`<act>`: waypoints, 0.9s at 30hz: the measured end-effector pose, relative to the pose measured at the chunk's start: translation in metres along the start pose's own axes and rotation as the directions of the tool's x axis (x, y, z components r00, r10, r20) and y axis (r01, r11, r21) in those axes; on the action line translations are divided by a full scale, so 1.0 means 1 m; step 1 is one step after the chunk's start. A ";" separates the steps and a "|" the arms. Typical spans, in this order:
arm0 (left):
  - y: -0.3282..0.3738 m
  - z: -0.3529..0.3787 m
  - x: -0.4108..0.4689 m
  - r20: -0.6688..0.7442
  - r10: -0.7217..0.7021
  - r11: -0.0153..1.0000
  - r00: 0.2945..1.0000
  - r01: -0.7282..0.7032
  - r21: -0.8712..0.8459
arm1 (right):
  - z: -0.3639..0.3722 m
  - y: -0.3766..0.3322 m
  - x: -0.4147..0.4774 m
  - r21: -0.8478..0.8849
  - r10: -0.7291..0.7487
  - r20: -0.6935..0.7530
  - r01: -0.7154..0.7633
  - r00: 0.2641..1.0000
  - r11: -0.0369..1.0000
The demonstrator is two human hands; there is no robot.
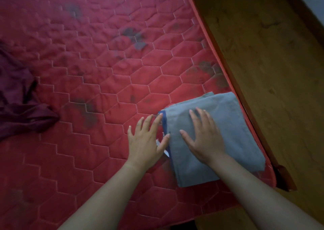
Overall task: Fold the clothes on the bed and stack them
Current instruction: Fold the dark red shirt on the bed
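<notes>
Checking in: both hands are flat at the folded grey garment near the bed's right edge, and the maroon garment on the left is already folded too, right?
Not quite. The head view shows the maroon garment lying crumpled on the left, not folded. The rest holds: the left hand and right hand are flat at the folded grey garment near the right edge of the bed.

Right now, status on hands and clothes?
Right hand flat on folded grey garment. Left hand open, fingertips at its blue edge. Maroon garment unfolded, far left. Nothing blocking.
</notes>
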State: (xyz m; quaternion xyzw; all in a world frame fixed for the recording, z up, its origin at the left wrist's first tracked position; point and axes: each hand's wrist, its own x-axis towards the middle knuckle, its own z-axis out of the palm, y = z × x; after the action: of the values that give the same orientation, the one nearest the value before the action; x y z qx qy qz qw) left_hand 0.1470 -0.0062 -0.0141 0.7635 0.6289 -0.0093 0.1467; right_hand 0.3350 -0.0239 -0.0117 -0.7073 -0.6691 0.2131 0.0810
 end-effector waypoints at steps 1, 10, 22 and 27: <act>-0.016 -0.007 -0.001 -0.006 -0.015 1.000 1.000 0.015 -0.006 | 0.002 -0.017 0.004 0.010 -0.020 0.011 0.020 1.000 1.000; -0.211 -0.055 -0.022 -0.068 -0.125 0.991 0.990 0.120 -0.063 | 0.067 -0.211 0.042 -0.006 -0.126 0.051 0.126 0.991 0.992; -0.543 -0.110 -0.049 0.009 -0.241 0.971 0.971 0.241 0.012 | 0.225 -0.519 0.117 0.094 -0.245 0.176 0.232 0.953 0.968; -0.631 -0.103 -0.039 0.037 -0.355 0.915 0.934 0.355 -0.193 | 0.272 -0.571 0.161 0.093 -0.284 0.183 0.271 0.941 0.958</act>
State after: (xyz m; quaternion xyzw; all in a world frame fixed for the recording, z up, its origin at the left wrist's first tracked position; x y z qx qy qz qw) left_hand -0.4860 0.0858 -0.0416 0.6185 0.7546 0.0261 0.2177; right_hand -0.2954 0.1399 -0.0585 -0.5787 -0.7593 0.2898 0.0680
